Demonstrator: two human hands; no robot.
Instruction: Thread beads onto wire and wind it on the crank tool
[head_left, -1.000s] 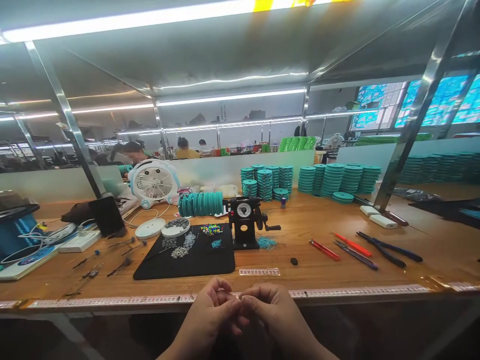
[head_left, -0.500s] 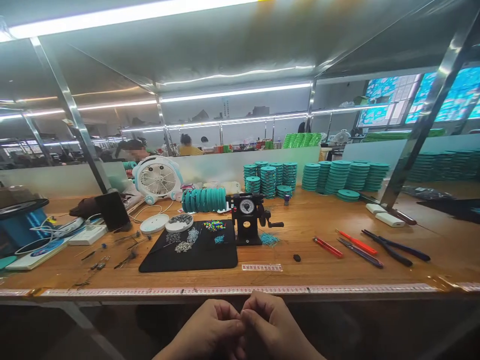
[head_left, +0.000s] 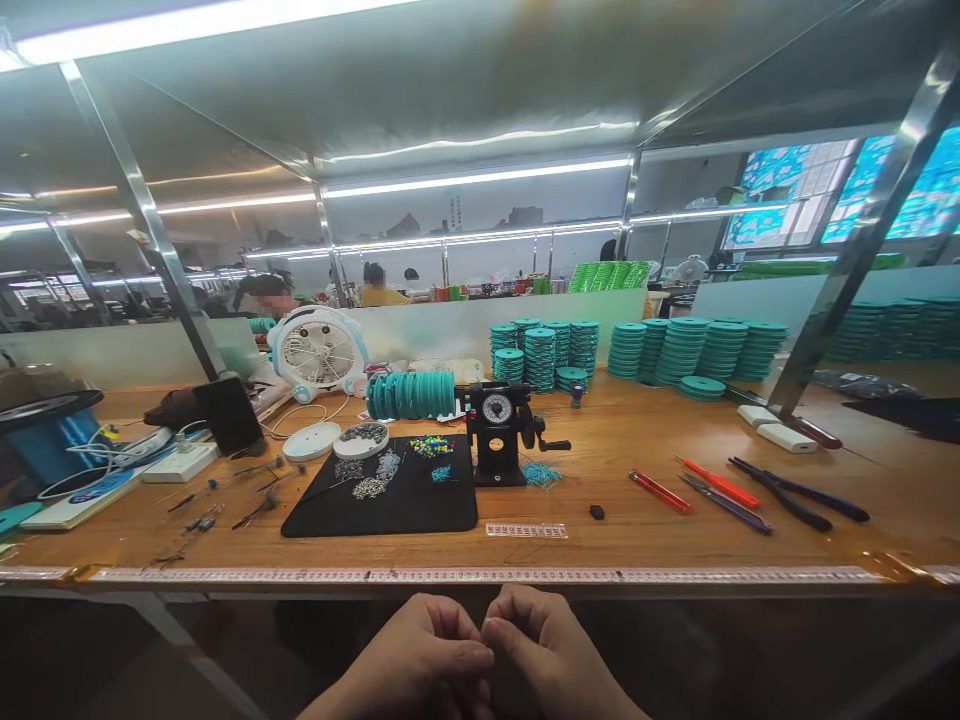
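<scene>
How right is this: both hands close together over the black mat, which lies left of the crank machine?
No: the head view shows the left hand and right hand close together short of the table's front edge, not over the black mat, which does lie left of the crank machine.

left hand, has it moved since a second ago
Yes, toward the person: the left hand overlapped the measuring tape along the table edge then; now it shows just below that tape.
</scene>
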